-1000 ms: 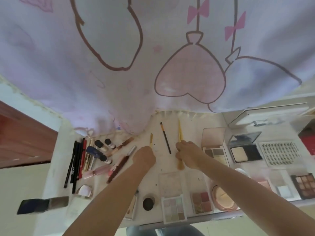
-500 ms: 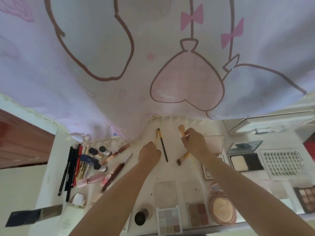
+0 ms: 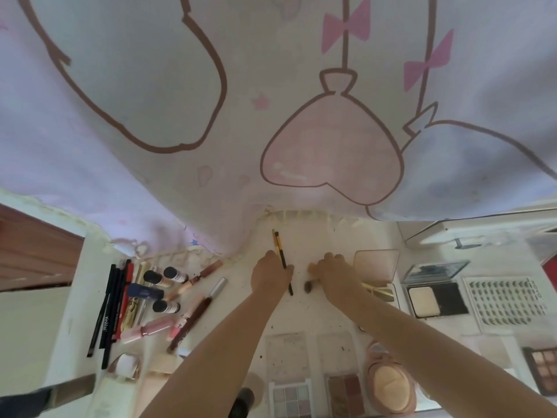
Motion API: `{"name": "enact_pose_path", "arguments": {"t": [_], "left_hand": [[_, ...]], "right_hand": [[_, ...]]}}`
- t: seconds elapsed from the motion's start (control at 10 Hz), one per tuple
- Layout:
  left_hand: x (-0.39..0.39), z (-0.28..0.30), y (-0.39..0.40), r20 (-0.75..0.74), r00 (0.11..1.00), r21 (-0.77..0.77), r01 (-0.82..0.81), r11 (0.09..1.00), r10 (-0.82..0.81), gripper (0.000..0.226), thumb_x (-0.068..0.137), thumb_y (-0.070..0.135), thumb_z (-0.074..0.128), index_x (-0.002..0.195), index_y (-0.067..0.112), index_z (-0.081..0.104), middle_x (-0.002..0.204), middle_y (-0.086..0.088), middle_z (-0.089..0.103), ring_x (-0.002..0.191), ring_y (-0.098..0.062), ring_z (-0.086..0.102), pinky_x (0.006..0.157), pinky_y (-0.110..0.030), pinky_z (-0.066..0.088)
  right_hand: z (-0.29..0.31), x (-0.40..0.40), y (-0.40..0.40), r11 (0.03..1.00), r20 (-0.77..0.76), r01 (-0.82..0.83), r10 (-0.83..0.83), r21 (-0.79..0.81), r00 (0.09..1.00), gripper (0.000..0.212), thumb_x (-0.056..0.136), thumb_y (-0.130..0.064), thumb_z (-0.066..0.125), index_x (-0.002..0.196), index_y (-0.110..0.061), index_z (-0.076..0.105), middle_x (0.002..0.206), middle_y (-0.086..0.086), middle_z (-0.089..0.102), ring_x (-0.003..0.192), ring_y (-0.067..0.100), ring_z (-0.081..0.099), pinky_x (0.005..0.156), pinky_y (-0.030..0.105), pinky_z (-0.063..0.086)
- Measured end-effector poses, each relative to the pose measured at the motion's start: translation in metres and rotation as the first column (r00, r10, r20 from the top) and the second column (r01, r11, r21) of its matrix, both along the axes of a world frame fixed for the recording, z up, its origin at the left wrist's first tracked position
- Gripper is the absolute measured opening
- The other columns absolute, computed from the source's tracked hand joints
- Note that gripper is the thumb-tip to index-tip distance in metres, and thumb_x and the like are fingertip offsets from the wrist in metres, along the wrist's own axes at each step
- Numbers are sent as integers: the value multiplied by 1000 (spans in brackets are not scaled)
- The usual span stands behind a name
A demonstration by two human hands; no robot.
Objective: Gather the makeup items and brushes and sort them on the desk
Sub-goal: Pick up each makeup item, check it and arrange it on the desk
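Curling over a slim black brush (image 3: pixel 282 260), the left hand (image 3: pixel 270 274) is gripping it about mid-length; the handle tip is sticking out below the fist toward the near edge of the desk (image 3: pixel 304 315), and the far end is lying beside a yellow-handled brush (image 3: pixel 274 236) close to the back edge. Both brushes are pointing roughly front to back. The right hand (image 3: pixel 334 271) is lying knuckles-up just beside the left, its fingers bent down over a third brush whose dark bristle head (image 3: pixel 308 286) is showing at the thumb side; the exact hold on it cannot be confirmed from this angle.

Along the left edge, black and red pencils (image 3: pixel 109 309) are lying parallel, with small dark-capped bottles (image 3: pixel 156 279) and pink and brown lip-gloss tubes (image 3: pixel 193 315) grouped next to them. Toward the right edge are sitting an open pink compact (image 3: pixel 376 267), a black compact (image 3: pixel 437 298) with a pale pan, and a lash tray (image 3: pixel 506 300). Near the front edge are resting a pastel eyeshadow palette (image 3: pixel 291 399), a brown-toned palette (image 3: pixel 345 390) and a round pink powder case (image 3: pixel 388 384). At the right front corner, another palette (image 3: pixel 541 368) of nude shades is partly cut off. A printed curtain (image 3: pixel 271 101) is hanging over the back edge of the desk.
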State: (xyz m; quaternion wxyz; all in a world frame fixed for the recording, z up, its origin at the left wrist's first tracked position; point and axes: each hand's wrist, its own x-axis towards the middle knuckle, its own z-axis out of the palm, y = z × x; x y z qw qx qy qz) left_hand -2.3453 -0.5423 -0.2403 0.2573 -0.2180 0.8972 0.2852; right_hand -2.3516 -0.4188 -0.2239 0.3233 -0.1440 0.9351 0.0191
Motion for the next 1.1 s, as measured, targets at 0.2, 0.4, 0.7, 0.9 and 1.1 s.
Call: {"name": "enact_pose_path", "arguments": {"t": [0.2, 0.4, 0.7, 0.9, 1.1], "left_hand": [[5, 1, -19, 51, 999, -87, 4, 996, 0, 24, 94, 16, 41, 107, 0, 53, 110, -13, 60, 101, -27, 59, 70, -28, 42], [23, -1, -49, 113, 992, -161, 73, 984, -55, 25, 93, 17, 42, 105, 0, 55, 111, -14, 60, 105, -28, 57, 76, -30, 44], [38, 0, -61, 146, 983, -149, 133, 980, -111, 35, 91, 18, 44, 59, 17, 29, 64, 5, 34, 79, -18, 44, 57, -22, 34], [45, 8, -64, 150, 980, -142, 150, 978, -129, 24, 93, 16, 36, 72, 9, 46, 74, 1, 46, 83, -22, 48, 56, -21, 34], [53, 13, -63, 64, 987, -208, 157, 966, -146, 25, 94, 13, 33, 110, 3, 50, 108, -11, 55, 97, -26, 54, 72, -29, 39]], "right_hand": [[1, -10, -14, 998, -81, 19, -23, -53, 996, 33, 88, 2, 39, 120, -5, 48, 120, 13, 50, 113, 28, 47, 90, 33, 41], [4, -33, -55, 902, 57, 284, -281, -325, 958, 36, 93, -3, 38, 128, -4, 45, 108, 15, 57, 105, 31, 55, 75, 31, 46], [-25, -15, -79, 798, 241, 434, -363, -419, 900, 37, 91, -22, 49, 58, -17, 31, 62, -4, 36, 67, 14, 45, 46, 17, 26], [-19, -14, -71, 711, 368, 535, -396, -456, 841, 40, 93, -19, 44, 54, -13, 44, 55, -1, 50, 48, 7, 47, 41, 6, 37], [-18, 1, -41, 904, 76, 132, -110, -406, 991, 40, 91, 0, 32, 126, -6, 52, 125, 14, 51, 116, 28, 47, 95, 27, 36]]}}
